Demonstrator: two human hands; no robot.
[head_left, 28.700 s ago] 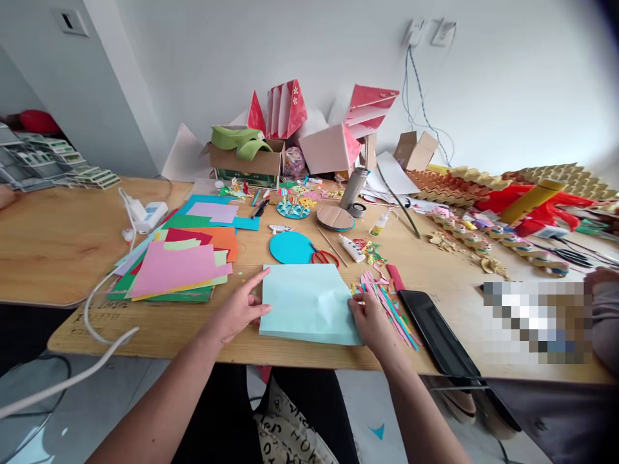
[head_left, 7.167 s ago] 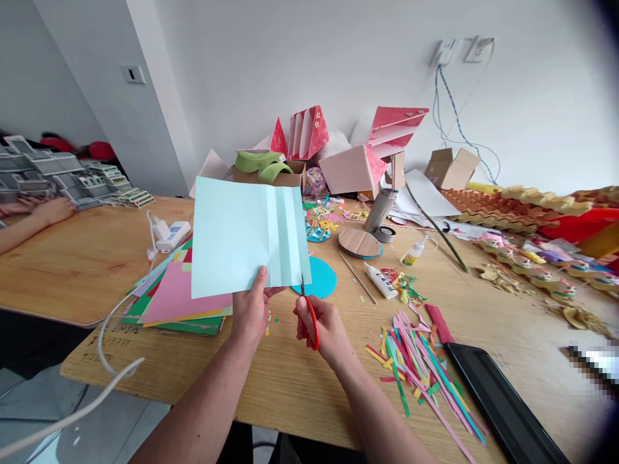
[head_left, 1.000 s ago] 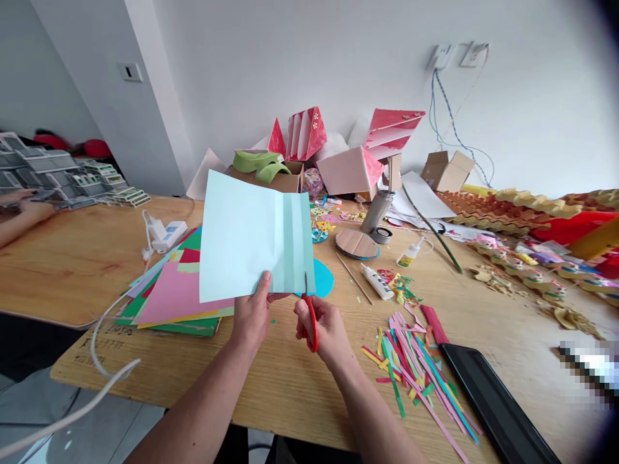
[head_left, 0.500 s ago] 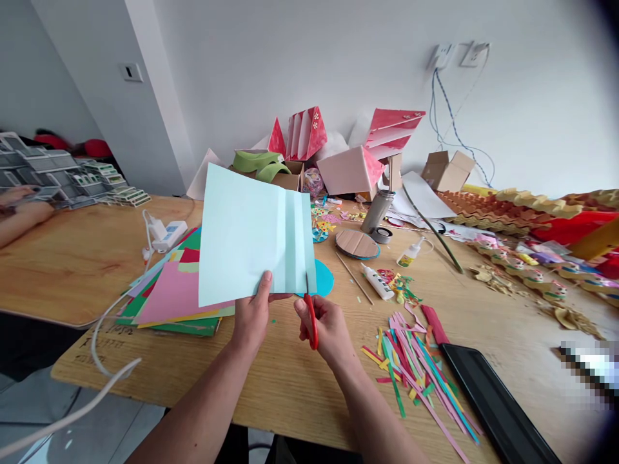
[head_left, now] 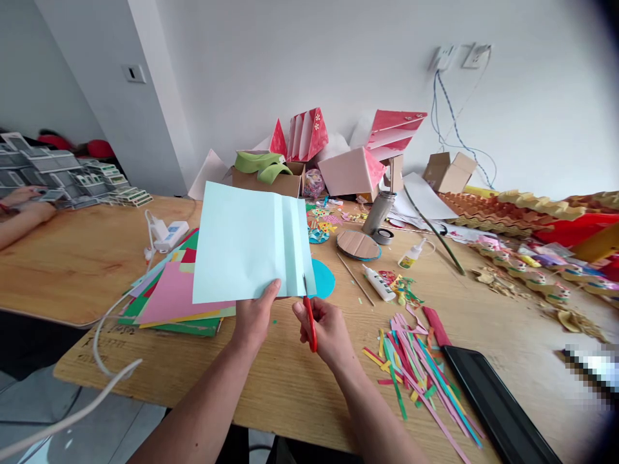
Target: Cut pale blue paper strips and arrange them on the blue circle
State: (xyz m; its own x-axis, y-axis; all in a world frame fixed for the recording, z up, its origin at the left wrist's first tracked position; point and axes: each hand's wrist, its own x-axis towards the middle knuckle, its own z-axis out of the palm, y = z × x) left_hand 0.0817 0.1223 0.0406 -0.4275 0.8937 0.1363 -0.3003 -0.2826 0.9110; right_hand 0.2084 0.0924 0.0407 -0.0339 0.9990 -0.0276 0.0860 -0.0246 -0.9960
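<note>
A creased, pale blue sheet of paper (head_left: 236, 245) is pinched at its bottom edge by my left hand (head_left: 255, 317), thumb in front and fingers behind. My right hand (head_left: 325, 328) grips red-handled scissors (head_left: 312, 325). The blades point upward at the sheet's lower right edge, right of the fold lines. Whether they have cut into the paper I cannot make out. Partly behind the sheet lies a bright blue paper disc (head_left: 323, 278). To the left, a stack of coloured paper (head_left: 178, 287) rests on the table, partly covered by the sheet.
Coloured paper strips (head_left: 416, 367) and a black tray-like object (head_left: 493, 399) lie at the right. Beyond are a glue bottle (head_left: 380, 283), a cardboard disc (head_left: 358, 245) and a metal bottle (head_left: 380, 212). A white cable (head_left: 99, 345) crosses the left edge. Another person's hand (head_left: 24, 196) is far left.
The pale blue sheet has dipped at its top and shifted slightly left, and my left thumb has moved a little right and down. The scissors stay at the lower right edge.
</note>
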